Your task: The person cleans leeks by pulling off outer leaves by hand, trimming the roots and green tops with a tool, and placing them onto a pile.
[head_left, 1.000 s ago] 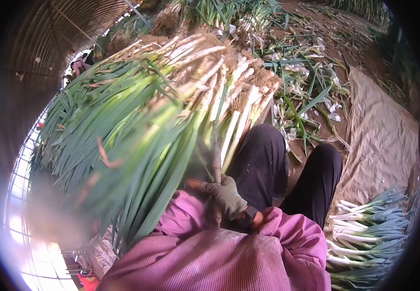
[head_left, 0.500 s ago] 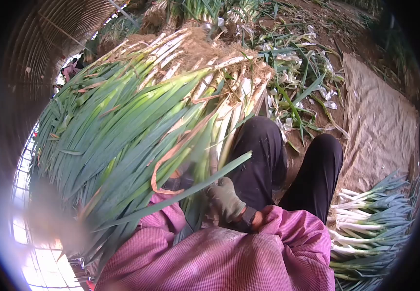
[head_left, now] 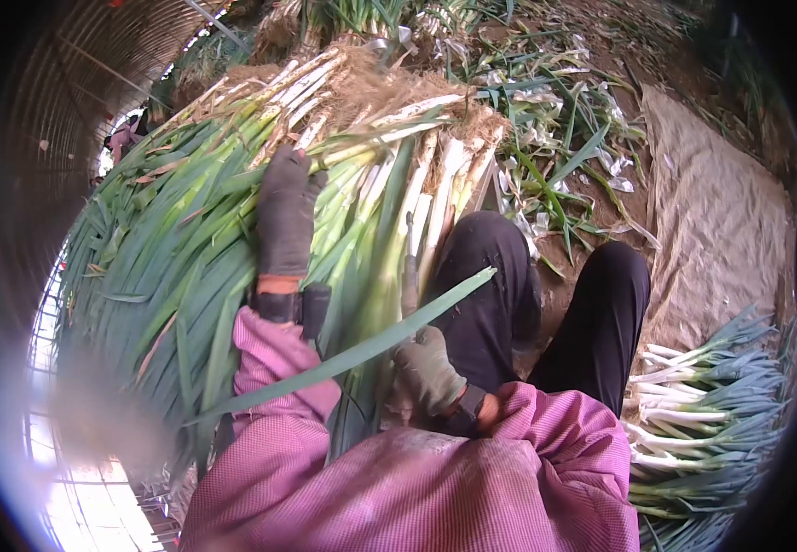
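A large heap of green onions (head_left: pixel 178 230), with long green leaves, white stalks and brown roots, lies across my left side. My left hand (head_left: pixel 286 212), in a dark grey glove, reaches over the heap with its fingers closed around a green onion stalk (head_left: pixel 375 136). My right hand (head_left: pixel 431 373), in a paler glove, rests low by my thigh, closed on a slim tool (head_left: pixel 410 281) with a brownish shaft and a thin dark tip pointing up. Its lower end is hidden in the glove. One long leaf (head_left: pixel 371 348) crosses in front of my left sleeve.
Cleaned green onions (head_left: pixel 684 414) lie in a row at the right, beside a tan cloth sheet (head_left: pixel 707 212). Leaf scraps and white peelings (head_left: pixel 564 138) litter the soil ahead. More bunches (head_left: pixel 352 17) stand at the back. A curved ribbed wall (head_left: pixel 76 83) rises at left.
My left hand has moved up and forward from beneath the leaves near my lap to the stalks. A dry brown leaf no longer shows there. My right hand has barely moved.
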Demonstrator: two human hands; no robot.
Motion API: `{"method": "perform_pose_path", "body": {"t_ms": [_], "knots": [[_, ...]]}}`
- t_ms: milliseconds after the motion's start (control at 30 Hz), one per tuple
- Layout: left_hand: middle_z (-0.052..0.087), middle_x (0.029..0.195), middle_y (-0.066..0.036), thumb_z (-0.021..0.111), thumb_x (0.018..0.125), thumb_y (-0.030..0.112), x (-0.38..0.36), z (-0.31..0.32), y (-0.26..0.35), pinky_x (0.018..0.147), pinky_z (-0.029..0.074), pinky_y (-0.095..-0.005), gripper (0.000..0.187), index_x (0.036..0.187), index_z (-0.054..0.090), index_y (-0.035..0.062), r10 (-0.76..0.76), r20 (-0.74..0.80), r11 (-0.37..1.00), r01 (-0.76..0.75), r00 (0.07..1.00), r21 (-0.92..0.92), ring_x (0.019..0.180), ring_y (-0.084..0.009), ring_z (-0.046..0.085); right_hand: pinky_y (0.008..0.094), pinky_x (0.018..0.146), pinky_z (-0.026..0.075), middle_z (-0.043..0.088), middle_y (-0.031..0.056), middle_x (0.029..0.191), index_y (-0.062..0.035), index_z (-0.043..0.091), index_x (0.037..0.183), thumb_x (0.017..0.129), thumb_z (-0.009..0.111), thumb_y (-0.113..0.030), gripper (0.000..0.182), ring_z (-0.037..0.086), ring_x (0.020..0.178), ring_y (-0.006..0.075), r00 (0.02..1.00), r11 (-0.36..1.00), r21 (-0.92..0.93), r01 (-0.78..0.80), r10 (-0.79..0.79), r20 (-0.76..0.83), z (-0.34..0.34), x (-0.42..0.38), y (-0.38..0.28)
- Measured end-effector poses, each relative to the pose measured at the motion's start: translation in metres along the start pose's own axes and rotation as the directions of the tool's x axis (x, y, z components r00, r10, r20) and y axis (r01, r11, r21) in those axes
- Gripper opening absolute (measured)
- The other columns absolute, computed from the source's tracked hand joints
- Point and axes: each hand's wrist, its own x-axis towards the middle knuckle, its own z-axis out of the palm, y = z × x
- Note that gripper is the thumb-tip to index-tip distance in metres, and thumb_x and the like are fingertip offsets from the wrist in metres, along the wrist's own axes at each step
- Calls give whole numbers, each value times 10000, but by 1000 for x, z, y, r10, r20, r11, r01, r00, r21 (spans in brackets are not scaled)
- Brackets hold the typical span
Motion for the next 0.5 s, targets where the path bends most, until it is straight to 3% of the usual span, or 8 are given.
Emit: {"method": "perform_pose_path", "body": {"t_ms": [33, 67, 100, 133, 200, 300, 400, 500], "knots": [[508, 1305, -216, 625, 872, 477, 9, 0, -9, 1028, 405, -494, 734, 1404, 388, 31, 266, 49, 810, -251, 963, 530, 1231, -327, 491, 273, 635, 445, 596, 31, 814, 21, 605, 967, 838, 627, -37, 143, 543, 709, 114, 1000, 999, 36, 6, -6, 12, 2, -1, -3], [504, 1305, -220, 667, 849, 445, 15, 3, -16, 1047, 384, -508, 759, 1413, 373, 31, 392, 284, 314, -418, 875, 853, 1251, -337, 475, 261, 602, 431, 580, 9, 792, 3, 606, 921, 831, 625, -44, 104, 524, 680, 97, 1000, 997, 71, 11, -13, 23, 4, -2, -5], [496, 1304, -231, 764, 755, 397, 21, 21, -2, 1087, 320, -531, 864, 1412, 363, 6, 302, 355, 182, -419, 885, 890, 1299, -359, 427, 248, 568, 418, 563, -13, 771, -16, 606, 876, 824, 622, -51, 65, 505, 650, 80, 999, 994, 107, 18, -21, 31, 5, -3, -7], [481, 1333, -242, 779, 703, 459, 27, 36, 2, 1091, 313, -523, 955, 1422, 353, -3, 173, 365, -184, -334, 915, 924, 1308, -373, 419, 245, 568, 418, 569, -13, 774, -14, 608, 883, 824, 626, -57, 75, 508, 651, 78, 998, 997, 69, 28, -31, 51, 3, 1, -5], [509, 1306, -240, 790, 657, 478, 36, 45, -11, 1079, 316, -538, 972, 1399, 389, -5, -106, 238, -346, -261, 965, 901, 1276, -382, 452, 239, 567, 416, 581, -12, 781, -12, 612, 896, 826, 633, -71, 95, 514, 652, 75, 995, 999, 0, 47, -47, 83, -3, 10, 2], [576, 1208, -240, 783, 639, 467, 55, 49, -9, 1017, 402, -504, 880, 1311, 482, -14, -445, 141, -306, -298, 884, 904, 1171, -375, 544, 228, 556, 409, 589, -15, 771, -15, 622, 903, 830, 639, -86, 104, 513, 638, 64, 993, 994, 37, 107, -108, 53, -4, 12, -2], [626, 1086, -230, 776, 649, 410, 65, 36, 16, 933, 478, -443, 727, 1198, 559, -14, -493, 119, -170, -230, 862, 958, 1030, -356, 616, 227, 532, 400, 582, -29, 753, -22, 628, 896, 830, 646, -94, 99, 506, 619, 57, 994, 998, 15, 64, -65, 84, -9, 5, -15], [635, 1029, -237, 825, 596, 383, 50, -12, 57, 888, 499, -424, 745, 1166, 581, -30, -182, 109, -122, -133, 977, 984, 953, -362, 627, 263, 739, 478, 665, 66, 902, 39, 632, 1020, 838, 683, -53, 210, 602, 801, 141, 995, 999, -26, 20, -18, 96, -14, 14, -6]]}}
